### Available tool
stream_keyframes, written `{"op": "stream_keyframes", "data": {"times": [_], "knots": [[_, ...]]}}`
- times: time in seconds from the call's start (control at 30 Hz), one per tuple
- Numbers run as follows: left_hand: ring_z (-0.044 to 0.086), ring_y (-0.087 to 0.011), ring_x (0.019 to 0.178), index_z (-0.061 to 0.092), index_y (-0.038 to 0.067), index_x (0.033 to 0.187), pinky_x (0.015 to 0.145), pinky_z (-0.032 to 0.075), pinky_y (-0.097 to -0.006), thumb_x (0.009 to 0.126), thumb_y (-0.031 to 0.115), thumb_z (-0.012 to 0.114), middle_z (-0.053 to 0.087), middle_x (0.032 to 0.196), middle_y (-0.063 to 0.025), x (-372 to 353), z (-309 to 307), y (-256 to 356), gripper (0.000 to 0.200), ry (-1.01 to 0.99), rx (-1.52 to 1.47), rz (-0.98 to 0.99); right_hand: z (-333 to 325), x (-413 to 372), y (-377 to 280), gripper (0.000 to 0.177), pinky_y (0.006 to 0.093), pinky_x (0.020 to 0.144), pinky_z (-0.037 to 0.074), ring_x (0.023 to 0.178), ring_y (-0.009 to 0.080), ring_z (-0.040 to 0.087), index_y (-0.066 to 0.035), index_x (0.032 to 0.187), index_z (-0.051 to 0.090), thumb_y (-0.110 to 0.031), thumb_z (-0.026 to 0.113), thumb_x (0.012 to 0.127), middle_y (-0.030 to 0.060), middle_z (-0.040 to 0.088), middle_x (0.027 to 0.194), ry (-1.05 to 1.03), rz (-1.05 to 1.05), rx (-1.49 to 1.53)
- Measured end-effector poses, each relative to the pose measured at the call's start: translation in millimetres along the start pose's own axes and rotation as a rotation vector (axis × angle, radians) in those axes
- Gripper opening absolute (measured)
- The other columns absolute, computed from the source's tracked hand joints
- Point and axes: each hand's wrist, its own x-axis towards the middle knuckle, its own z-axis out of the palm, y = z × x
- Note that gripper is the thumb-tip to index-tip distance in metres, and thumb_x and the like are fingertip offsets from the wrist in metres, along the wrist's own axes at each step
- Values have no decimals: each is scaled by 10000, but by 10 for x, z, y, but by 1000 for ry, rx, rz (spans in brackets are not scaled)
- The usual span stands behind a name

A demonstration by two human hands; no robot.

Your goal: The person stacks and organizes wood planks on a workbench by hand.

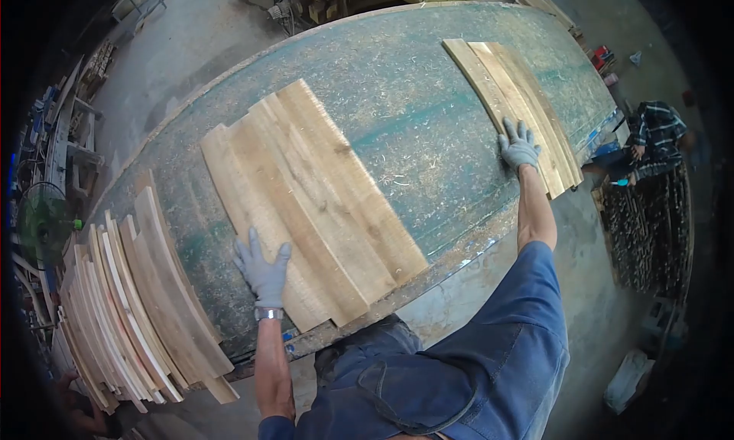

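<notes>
My left hand [262,270], in a grey glove, lies with fingers spread on the left edge of a panel of wooden boards [306,195] laid side by side. The boards' ends are uneven at both the far and near sides. My right hand [519,145], gloved too, rests with fingers stretched out on a narrower group of boards [520,103] at the table's right. Both groups lie flat on the green worktable [405,81], apart from each other. Neither hand is wrapped round a board.
A row of stacked boards [130,287] stands at the table's left end. Wood shavings litter the tabletop. A green fan [46,218] is at far left. A person in a checked shirt [659,138] is at far right, beside a dark wood pile [650,226]. Machinery stands behind the table.
</notes>
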Motion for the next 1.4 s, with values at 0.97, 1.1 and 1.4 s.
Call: {"op": "stream_keyframes", "data": {"times": [0.97, 1.1, 1.4], "knots": [[173, -370, 1466, 414, 99, 1457, 1173, 57, -584, 908, 528, 484, 303, 1535, -217, -165, -208, 1491, 701, -110, 122, 511, 73, -2150, -1122, 700, 522, 1120, 264, 1365, 404, 361, -112, 1429, 448, -417, 678, 842, 267, 381, 1461, 277, -573, 529], [165, -349, 1473, 434, 142, 1451, 1156, 28, -628, 888, 499, 521, 284, 1558, -170, -156, -465, 1325, 672, -226, 184, 509, 70, -2447, -1782, 659, 541, 1108, 248, 1364, 382, 364, -162, 1410, 484, -473, 636, 848, 225, 429, 1444, 129, -534, 433], [179, -313, 1475, 472, 177, 1432, 1148, 14, -633, 875, 467, 547, 232, 1582, -173, -199, -316, 1382, 632, -259, 161, 578, 37, -2708, -1350, 702, 556, 1093, 243, 1368, 395, 354, -159, 1418, 466, -530, 613, 841, 236, 412, 1454, 313, -263, 432]]}}
